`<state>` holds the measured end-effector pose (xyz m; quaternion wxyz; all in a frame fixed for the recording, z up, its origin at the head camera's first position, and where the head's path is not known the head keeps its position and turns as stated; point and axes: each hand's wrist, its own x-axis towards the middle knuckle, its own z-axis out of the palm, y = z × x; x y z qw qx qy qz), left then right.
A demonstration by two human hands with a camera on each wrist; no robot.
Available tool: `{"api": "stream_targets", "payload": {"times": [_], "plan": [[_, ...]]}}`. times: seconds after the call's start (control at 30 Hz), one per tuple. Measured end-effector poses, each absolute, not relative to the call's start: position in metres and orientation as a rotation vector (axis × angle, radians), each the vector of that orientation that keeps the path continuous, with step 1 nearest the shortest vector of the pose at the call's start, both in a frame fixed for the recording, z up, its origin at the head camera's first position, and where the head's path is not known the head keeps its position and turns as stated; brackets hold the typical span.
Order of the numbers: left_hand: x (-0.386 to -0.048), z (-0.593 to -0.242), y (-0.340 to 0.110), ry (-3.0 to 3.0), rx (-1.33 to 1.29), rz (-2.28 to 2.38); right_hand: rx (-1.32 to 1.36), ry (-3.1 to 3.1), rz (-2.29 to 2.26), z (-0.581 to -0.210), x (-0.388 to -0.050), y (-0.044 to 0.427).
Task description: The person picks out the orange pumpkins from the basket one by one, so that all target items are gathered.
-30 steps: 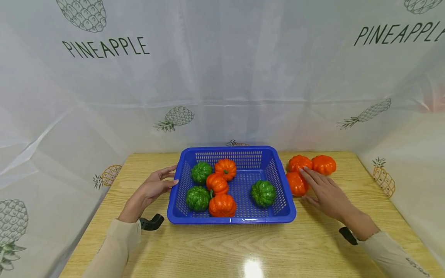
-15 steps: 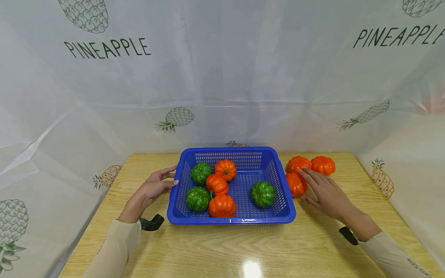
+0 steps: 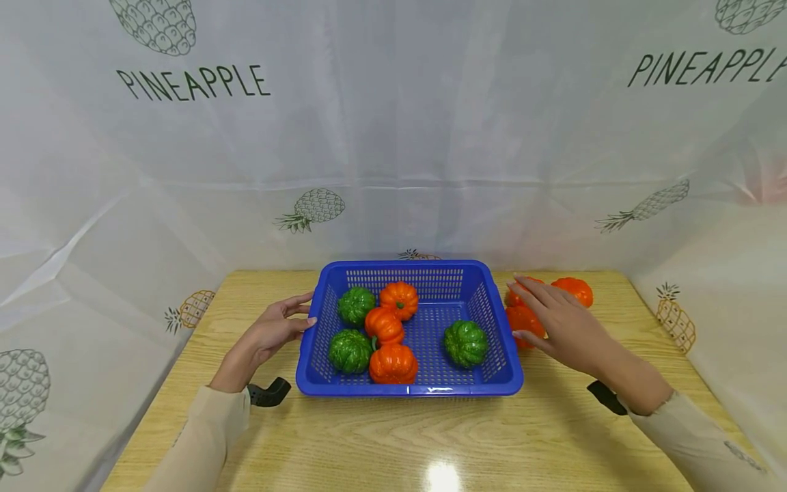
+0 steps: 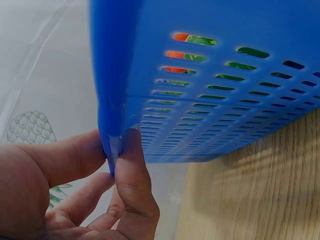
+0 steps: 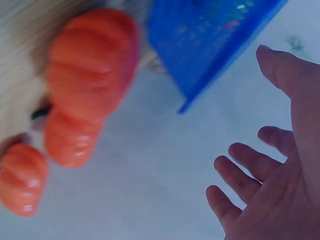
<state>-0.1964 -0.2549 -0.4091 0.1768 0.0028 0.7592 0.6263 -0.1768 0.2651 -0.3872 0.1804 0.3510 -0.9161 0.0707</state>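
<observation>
A blue plastic basket (image 3: 406, 391) stands on the table, holding three green pumpkins (image 3: 466, 344) and three orange ones (image 3: 393, 363). My left hand (image 3: 274, 329) pinches its left rim between thumb and fingers; the left wrist view shows the grip on the blue rim (image 4: 116, 75) closely. Beyond the basket's right side sit three orange pumpkins (image 3: 525, 324), partly covered in the head view by my right hand (image 3: 568, 328). That hand is raised with its fingers extended and holds nothing. In the right wrist view it is apart from the orange pumpkins (image 5: 90, 65).
The wooden table (image 3: 369, 437) runs under everything. A pale curtain (image 3: 399, 137) printed with pineapples hangs behind it and along both sides. Each wrist wears a black camera mount, such as the left mount (image 3: 269, 393).
My right hand has lifted off the orange pumpkins and shifted a little left toward the basket. The left hand, basket and pumpkins look unmoved.
</observation>
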Motion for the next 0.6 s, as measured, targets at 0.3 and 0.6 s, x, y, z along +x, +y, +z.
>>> {"api": "stream_targets", "payload": {"times": [0.3,0.6], "plan": [[-0.195,-0.407,-0.255,2.139,-0.004,1.776,1.303,-2.599,0.203,-0.365,-0.183,0.215],[-0.193,-0.405,-0.254,2.139,0.016,1.769,1.569,-2.536,0.054,-0.363,-0.194,0.175]]}}
